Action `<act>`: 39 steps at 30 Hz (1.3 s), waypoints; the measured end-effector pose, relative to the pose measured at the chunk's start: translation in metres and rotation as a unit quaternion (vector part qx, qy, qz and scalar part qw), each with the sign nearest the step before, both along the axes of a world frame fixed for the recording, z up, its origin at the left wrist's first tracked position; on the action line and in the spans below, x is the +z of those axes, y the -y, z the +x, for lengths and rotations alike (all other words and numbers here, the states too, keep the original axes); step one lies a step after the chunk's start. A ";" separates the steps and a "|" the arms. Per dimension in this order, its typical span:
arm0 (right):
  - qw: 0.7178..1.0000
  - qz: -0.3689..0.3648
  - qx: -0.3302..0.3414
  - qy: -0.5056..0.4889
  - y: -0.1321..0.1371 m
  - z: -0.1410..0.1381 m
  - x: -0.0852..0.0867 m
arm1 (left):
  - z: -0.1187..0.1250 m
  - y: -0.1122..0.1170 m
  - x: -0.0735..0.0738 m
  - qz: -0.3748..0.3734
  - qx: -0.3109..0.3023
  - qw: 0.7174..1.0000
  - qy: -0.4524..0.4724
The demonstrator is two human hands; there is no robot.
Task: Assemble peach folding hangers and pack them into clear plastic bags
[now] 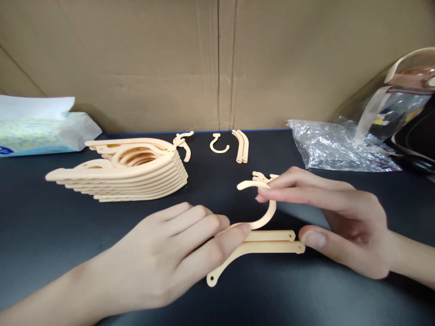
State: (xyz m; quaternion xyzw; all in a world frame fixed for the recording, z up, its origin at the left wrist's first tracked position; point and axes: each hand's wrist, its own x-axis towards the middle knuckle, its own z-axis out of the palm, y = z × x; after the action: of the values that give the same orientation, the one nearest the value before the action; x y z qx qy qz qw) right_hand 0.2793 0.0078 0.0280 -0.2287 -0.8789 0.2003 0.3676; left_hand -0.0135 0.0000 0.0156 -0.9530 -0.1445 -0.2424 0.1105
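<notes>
A cream plastic hanger hook (pixel 271 213) is held by my left hand (pixel 166 260), whose fingers are closed around its lower end and hide that end. My right hand (pixel 350 222) has its fingers stretched out with the tips against the upper curve of the hook, and its thumb stands apart. Below the hook, two cream hanger arms (pixel 272 246) lie side by side on the black table (pixel 272 299). The right thumb is close to their right ends. More small cream pieces (pixel 260 176) lie behind the right fingertips, partly hidden.
A stack of cream folding hangers (pixel 146 183) is at the left, with hook pieces (pixel 183 144) beside it. Farther back lie another hook (pixel 219 145) and two arms (pixel 242 147). A tissue pack (pixel 44 131), a clear plastic bag (pixel 333 147) and a bottle (pixel 401 104) flank the table.
</notes>
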 end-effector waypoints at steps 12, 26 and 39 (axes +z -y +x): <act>0.986 0.009 0.096 0.138 0.003 -0.007 0.004 | -0.001 0.001 -0.002 -0.009 -0.016 0.999 0.039; 0.969 -0.244 -0.036 -0.005 -0.009 -0.006 0.004 | 0.004 0.002 0.006 -0.082 -0.038 0.995 0.047; 0.934 -0.333 -0.083 -0.100 -0.022 -0.004 -0.006 | 0.008 0.013 0.007 -0.152 -0.012 0.988 -0.017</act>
State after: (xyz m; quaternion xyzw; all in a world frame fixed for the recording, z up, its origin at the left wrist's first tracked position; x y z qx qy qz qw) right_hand 0.2758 0.0299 0.0218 -0.3893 -0.6984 0.4720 0.3714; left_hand -0.0054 -0.0135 0.0223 -0.9644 -0.1660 -0.2029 -0.0363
